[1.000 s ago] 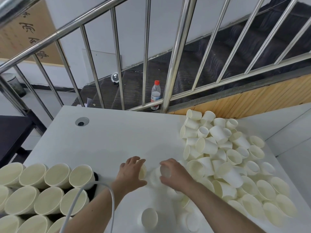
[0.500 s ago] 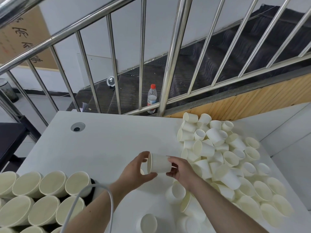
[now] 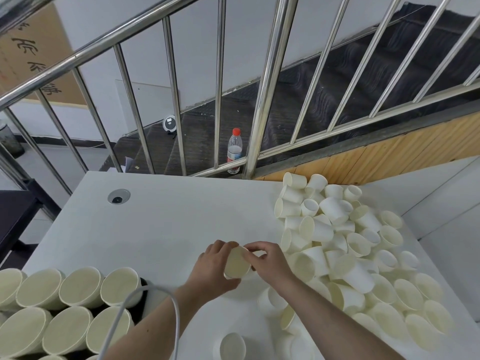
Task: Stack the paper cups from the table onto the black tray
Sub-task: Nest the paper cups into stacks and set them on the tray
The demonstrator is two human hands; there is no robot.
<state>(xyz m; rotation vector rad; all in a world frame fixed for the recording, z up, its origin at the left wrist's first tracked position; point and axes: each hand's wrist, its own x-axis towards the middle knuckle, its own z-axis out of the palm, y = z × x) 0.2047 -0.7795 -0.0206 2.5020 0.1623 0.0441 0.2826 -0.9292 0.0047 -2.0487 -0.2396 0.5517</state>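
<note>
Both your hands, left (image 3: 211, 268) and right (image 3: 271, 261), were clamped round one cup (image 3: 237, 263) mid-table, pile (image 3: 350, 245) right, tray stacks (image 3: 65, 307) left, bare table (image 3: 181, 216) ahead.

Both bare forearms are reaching up from the bottom edge of the frame and converging just below centre. The left hand (image 3: 211, 268) is curling round a paper cup (image 3: 236, 263) from the left, thumb underneath near the rim and fingers (image 3: 220, 246) wrapping over the top. The right hand (image 3: 270, 261) is closing in from the right, its fingertips apparently pinching the far end, though the contact is partly hidden.
</note>
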